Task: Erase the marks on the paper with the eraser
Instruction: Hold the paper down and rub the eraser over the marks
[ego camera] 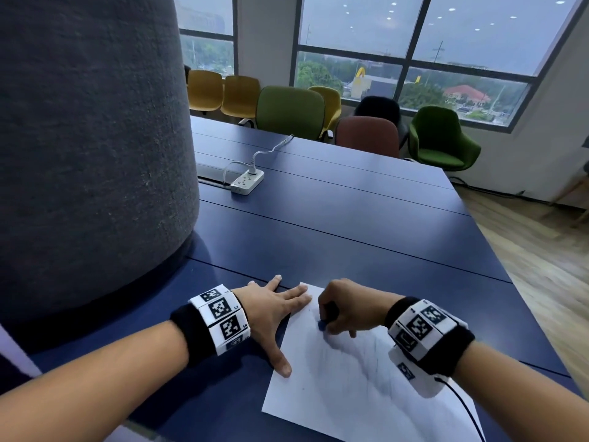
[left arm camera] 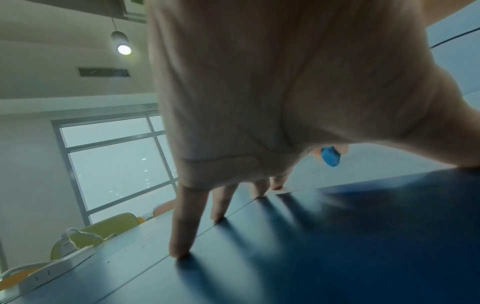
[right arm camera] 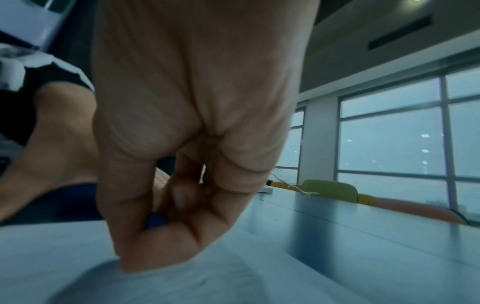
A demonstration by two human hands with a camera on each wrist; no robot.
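A white sheet of paper [ego camera: 350,387] with faint grey pencil marks lies on the dark blue table [ego camera: 350,224] near its front edge. My left hand [ego camera: 274,309] lies flat with fingers spread, pressing the paper's left edge and far corner; its fingertips [left arm camera: 179,253] touch the table. My right hand [ego camera: 345,309] is curled and pinches a small blue eraser [ego camera: 322,325] whose tip is down on the upper part of the sheet. The eraser [left arm camera: 330,157] shows past my left palm, and a sliver of the eraser [right arm camera: 155,221] shows between my right fingers.
A large grey felt-covered column [ego camera: 89,148] stands close on the left. A white power strip [ego camera: 247,181] with a cord lies farther back on the table. Coloured chairs [ego camera: 290,110] line the far side under the windows. The table's right edge [ego camera: 497,237] drops to a wooden floor.
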